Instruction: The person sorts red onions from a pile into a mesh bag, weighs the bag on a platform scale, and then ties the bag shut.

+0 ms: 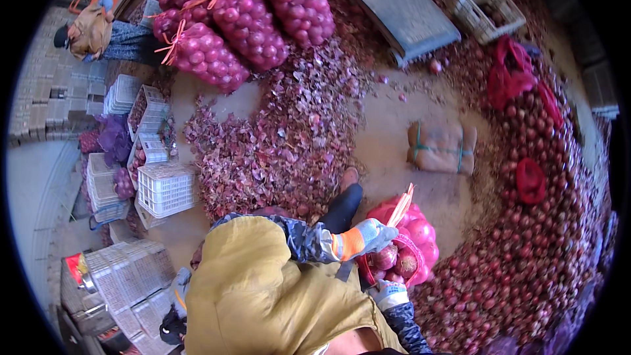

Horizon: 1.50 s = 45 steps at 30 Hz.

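Observation:
A red mesh bag [422,231] filled with onions stands on the floor at my front right, its mouth turned toward me. Several onions [405,263] show in the opening. My left hand [377,234], in a grey glove with an orange cuff, is closed at the upper left rim, beside a bundle of orange ties [401,206]. On the near rim my right hand [388,293], in a light glove, grips the mesh; its fingertips are partly hidden. Camouflage sleeves cover both arms, and a mustard apron [253,283] spreads across my body.
Loose onions [486,283] heap along the right. Dry skins [276,151] cover the middle floor. Filled sacks [246,23] stand at the far left, near a co-worker [92,33]. White crates [167,189] line the left; a tied brown bundle [442,147] and metal platform [407,16] lie ahead.

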Motion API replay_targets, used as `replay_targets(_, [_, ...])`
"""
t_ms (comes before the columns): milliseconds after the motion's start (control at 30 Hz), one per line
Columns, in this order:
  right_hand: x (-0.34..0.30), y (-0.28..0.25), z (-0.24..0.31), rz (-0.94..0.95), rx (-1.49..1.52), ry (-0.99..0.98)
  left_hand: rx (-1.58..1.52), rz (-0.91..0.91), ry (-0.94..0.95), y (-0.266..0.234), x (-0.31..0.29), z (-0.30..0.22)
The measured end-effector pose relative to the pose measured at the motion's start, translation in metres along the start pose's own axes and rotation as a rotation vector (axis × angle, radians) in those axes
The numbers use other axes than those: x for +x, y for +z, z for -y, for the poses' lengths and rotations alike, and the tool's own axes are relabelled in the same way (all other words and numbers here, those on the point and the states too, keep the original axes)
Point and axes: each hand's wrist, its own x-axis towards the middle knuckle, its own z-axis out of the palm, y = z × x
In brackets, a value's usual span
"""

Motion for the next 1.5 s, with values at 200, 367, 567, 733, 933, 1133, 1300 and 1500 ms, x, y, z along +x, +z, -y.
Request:
replay_targets(200, [0.049, -0.125, 0.073, 0.020, -0.227, -0.102, 0.127, -0.148, 0.175, -0.005, -0.066, -0.105])
replay_targets(367, [0.075, -0.241, 0.128, 0.236, -0.414, -0.205, 0.192, -0.117, 0.335, 0.032, -0.166, -0.184])
replay_targets(567, [0.118, -0.313, 0.144, 0.234, -0.558, -0.358, 0.458, -0.293, 0.419, 0.050, -0.223, -0.231])
replay_targets(733, [0.159, -0.386, 0.138, 0.304, -0.667, -0.497, 0.464, -0.571, 0.630, 0.077, -0.216, -0.233])
replay_targets(933, [0.188, -0.499, 0.126, 0.377, -0.828, -0.551, 0.385, -0.670, 0.873, 0.124, -0.165, -0.296])
replay_targets(1133, [0.234, -0.604, 0.128, 0.508, -0.917, -0.418, 0.299, -0.459, 0.999, 0.098, -0.155, -0.370])
replay_targets(1300, [0.339, -0.671, 0.125, 0.355, -0.924, -0.343, 0.396, -0.279, 0.965, 0.043, -0.115, -0.500])
replay_targets(1500, [0.433, -0.727, 0.079, -0.184, -0.555, -0.260, 0.585, -0.027, 0.791, 0.010, -0.022, -0.722])
